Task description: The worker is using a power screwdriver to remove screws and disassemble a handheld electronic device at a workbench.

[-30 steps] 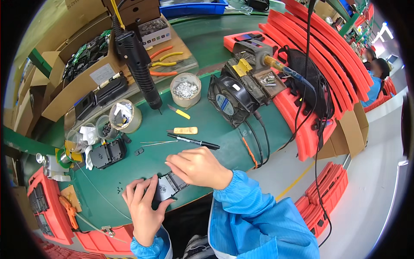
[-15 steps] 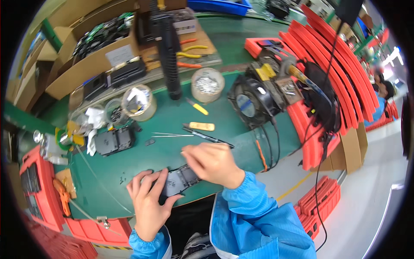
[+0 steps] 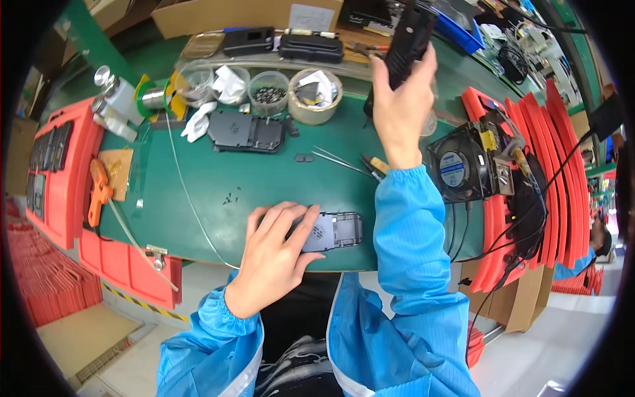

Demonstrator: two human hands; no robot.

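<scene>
My left hand (image 3: 279, 248) lies over the left end of a dark grey plastic device housing (image 3: 347, 230) near the front edge of the green table (image 3: 198, 218). Its fingers rest on the far side and the thumb on the near side, gripping it; the palm hides that end. A round pattern of holes and an open compartment show on the housing. My right hand (image 3: 403, 109) is raised at the back, its fingers wrapped round a black electric screwdriver (image 3: 409, 43) that stands upright. The screwdriver's lower end is hidden behind the hand.
Tweezers (image 3: 342, 161) and a second dark housing (image 3: 246, 132) lie farther back. Beside them stand tubs of small parts (image 3: 268, 94). A fan (image 3: 456, 167) and stacked red trays (image 3: 548, 185) are on the right. An orange-handled tool (image 3: 99, 188) and solder wire spool (image 3: 153, 98) are left.
My right hand has left the housing, reached back and taken hold of the electric screwdriver. The left hand still holds the housing. The whole view has shifted.
</scene>
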